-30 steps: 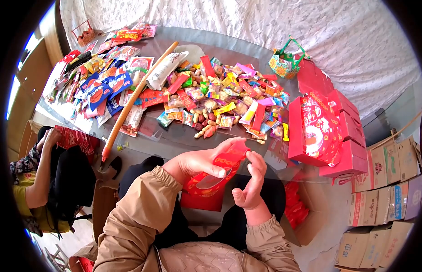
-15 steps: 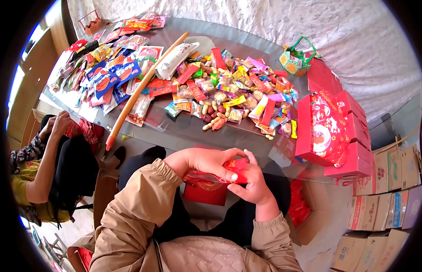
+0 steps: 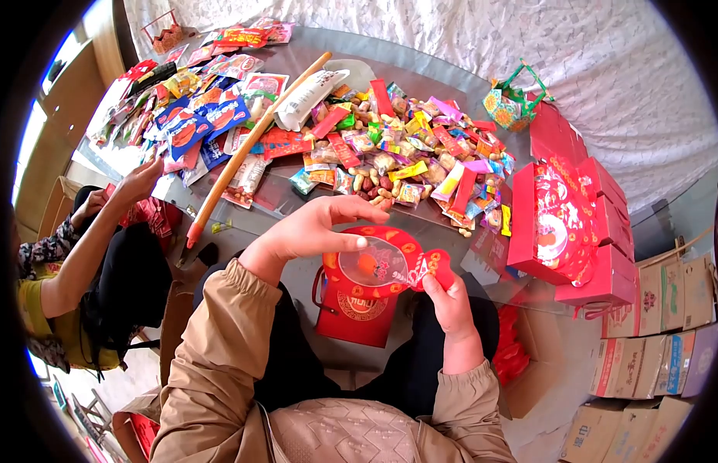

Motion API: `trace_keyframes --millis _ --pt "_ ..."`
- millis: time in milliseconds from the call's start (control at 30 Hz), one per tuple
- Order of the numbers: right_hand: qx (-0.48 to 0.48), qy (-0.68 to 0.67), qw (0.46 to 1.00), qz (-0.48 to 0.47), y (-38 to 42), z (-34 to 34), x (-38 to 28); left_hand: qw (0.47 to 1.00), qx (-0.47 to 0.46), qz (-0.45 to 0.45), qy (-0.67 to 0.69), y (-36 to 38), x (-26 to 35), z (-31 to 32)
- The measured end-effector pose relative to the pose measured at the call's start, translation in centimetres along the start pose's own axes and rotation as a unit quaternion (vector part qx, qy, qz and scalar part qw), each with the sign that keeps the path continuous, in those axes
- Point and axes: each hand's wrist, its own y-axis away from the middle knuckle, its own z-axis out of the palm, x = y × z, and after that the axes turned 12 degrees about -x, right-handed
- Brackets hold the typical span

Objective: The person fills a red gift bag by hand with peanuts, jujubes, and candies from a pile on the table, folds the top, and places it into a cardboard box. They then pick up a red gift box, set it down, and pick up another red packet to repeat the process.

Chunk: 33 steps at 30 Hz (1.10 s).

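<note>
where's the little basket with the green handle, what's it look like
On the glass table, find the pile of sweets and peanuts. Beyond its far right end, beside the red boxes, stands a small patterned basket, orange and green. Its green handle sets it apart from the far-left basket, whose handle is red.
</note>
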Motion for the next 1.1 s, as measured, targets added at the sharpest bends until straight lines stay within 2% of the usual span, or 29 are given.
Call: trace_keyframes --millis 100,267,367,467,567,600,700,800,900,1000,1100 --pt "-0.001 -0.003 1.000 0.008 -0.3 0.4 0.0 0.996 0.046 -0.028 -0.074 -0.2 -0.7 0.8" --pt "0.015 -0.036 0.999 0.015 -0.4 0.3 0.9 0.973 0.132 0.028 -0.186 -0.6 -0.7 1.3" --pt "0.019 -0.047 0.999 -0.003 -0.7 0.4 1.0 0.970 0.150 0.042 -0.184 -0.7 -0.8 1.2" --pt "0.034 -0.060 0.997 -0.020 -0.8 0.4 1.4 0.966 0.183 0.100 -0.150 -1.0 -0.5 1.2" --pt "0.059 -0.094 0.993 -0.048 -0.6 -0.2 1.8 0.945 0.213 0.039 -0.247 -0.5 0.5 0.8" --pt "0.068 -0.113 0.989 -0.060 -0.7 -0.3 2.0 0.934 0.234 0.048 -0.266 -0.6 -0.1 0.7" --pt "0.075 -0.148 0.983 -0.081 -0.9 -0.4 2.1 0.924 0.250 -0.016 -0.288 -0.2 -1.3 0.3" --pt "0.067 -0.154 0.981 -0.094 -1.2 -0.2 2.2 0.883 0.300 0.064 -0.356 -0.5 -1.0 0.6" --pt "0.068 -0.170 0.977 -0.109 -1.2 -0.4 2.9 0.866 0.319 0.090 -0.376 -0.8 -0.5 0.9" --pt "0.074 -0.179 0.973 -0.122 -1.0 -0.9 3.1 0.877 0.326 0.074 -0.345 -1.1 0.1 0.9" --pt "0.082 -0.197 0.968 -0.135 -1.2 -0.7 2.2 0.894 0.243 0.052 -0.373 -0.7 -1.2 0.6"
